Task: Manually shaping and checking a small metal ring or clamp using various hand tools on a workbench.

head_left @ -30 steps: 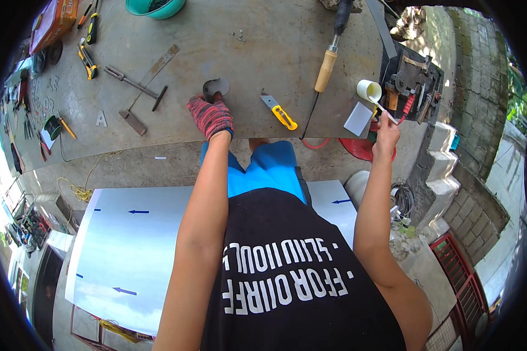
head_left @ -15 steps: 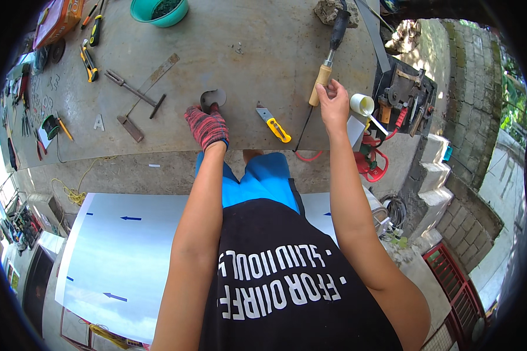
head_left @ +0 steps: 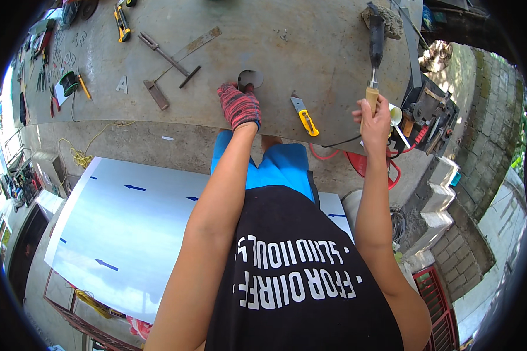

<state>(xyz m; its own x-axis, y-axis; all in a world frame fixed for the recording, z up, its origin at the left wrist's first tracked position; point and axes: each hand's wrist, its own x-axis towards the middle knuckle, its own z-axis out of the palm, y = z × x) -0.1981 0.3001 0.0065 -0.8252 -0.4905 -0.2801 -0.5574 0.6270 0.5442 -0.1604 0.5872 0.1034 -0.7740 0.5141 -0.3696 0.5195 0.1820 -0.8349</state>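
Observation:
My left hand (head_left: 240, 106), in a red and black knitted glove, is closed on a dark, curved piece of sheet metal (head_left: 251, 78) at the bench's near side. Thumb and fingers of my bare right hand (head_left: 375, 124) wrap the wooden handle of a soldering iron (head_left: 376, 50). Its dark head points away from me, over a rough stone (head_left: 394, 24); whether it still rests there I cannot tell. Between my hands lies a yellow utility knife (head_left: 304, 116). A white cup (head_left: 394, 112) with a pale stick stands just right of my right hand, partly hidden by it.
On the metal bench (head_left: 310, 52) at left lie a T-handled tool (head_left: 168, 60), a try square (head_left: 156, 95), a letter A cutout (head_left: 122, 85), a solder spool (head_left: 69, 83) and several hand tools. A vise-like tool (head_left: 418, 108) sits right. A large white sheet (head_left: 123, 234) is behind me.
My right hand has gone from fingertips at the soldering iron's handle to a fuller grip round it. The view has shifted, so the bench things appear further right. My left hand keeps the metal piece.

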